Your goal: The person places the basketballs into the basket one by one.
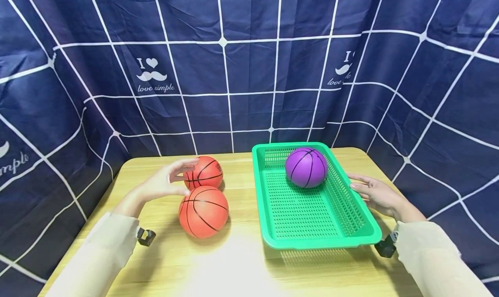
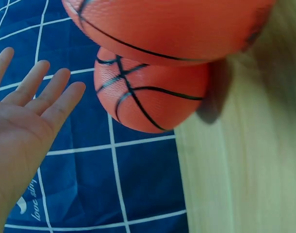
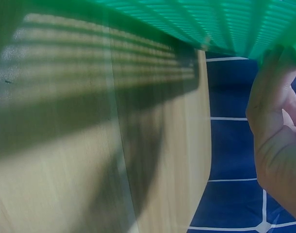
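Observation:
Two orange-red basketballs lie on the left half of the table: the near one (image 1: 204,211) and the far one (image 1: 205,172), close together. My left hand (image 1: 165,182) hovers beside them, its fingers spread; in the left wrist view the palm and fingers (image 2: 34,104) show no ball in them. On the right, a green plastic basket (image 1: 259,201) holds a purple ball (image 1: 306,167) near its back right corner. My right hand (image 1: 376,196) rests against the basket's right outer side, fingers fairly straight under the rim. Its fingertips are partly hidden in the right wrist view.
The light wooden table (image 1: 238,262) carries the balls and basket. A dark blue curtain (image 1: 249,72) with white grid lines hangs behind the table and at both sides. A band of table separates the orange balls from the basket.

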The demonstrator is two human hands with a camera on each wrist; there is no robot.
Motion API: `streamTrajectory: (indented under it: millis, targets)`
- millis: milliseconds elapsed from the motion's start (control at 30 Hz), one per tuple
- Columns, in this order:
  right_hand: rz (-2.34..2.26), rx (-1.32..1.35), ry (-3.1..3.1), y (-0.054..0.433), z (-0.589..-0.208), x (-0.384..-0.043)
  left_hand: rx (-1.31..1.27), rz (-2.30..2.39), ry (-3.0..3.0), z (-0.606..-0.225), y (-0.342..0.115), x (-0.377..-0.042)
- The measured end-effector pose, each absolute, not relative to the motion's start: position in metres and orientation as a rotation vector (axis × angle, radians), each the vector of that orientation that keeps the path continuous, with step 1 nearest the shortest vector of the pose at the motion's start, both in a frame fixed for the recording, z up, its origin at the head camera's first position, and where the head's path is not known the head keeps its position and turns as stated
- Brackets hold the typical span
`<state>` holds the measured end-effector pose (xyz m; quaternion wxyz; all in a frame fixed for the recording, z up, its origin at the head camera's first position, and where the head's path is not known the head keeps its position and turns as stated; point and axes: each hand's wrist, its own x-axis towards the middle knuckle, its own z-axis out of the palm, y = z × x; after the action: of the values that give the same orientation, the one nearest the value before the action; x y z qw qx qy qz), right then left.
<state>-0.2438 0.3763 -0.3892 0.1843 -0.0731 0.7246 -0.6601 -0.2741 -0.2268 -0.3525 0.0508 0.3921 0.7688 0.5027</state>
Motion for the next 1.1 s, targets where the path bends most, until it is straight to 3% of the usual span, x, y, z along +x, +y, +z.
streamTrajectory:
  millis: [633, 1100]
  targets:
    - [-1.892, -0.187, 2.017, 0.375, -0.390, -0.244, 1.171, 1.468, 2.307, -0.405, -0.245, -0.252]
    - [-1.922, -0.173, 1.990, 0.374, -0.390, -0.242, 0.982, 1.548, 2.237, -0.416, -0.233, -0.244]
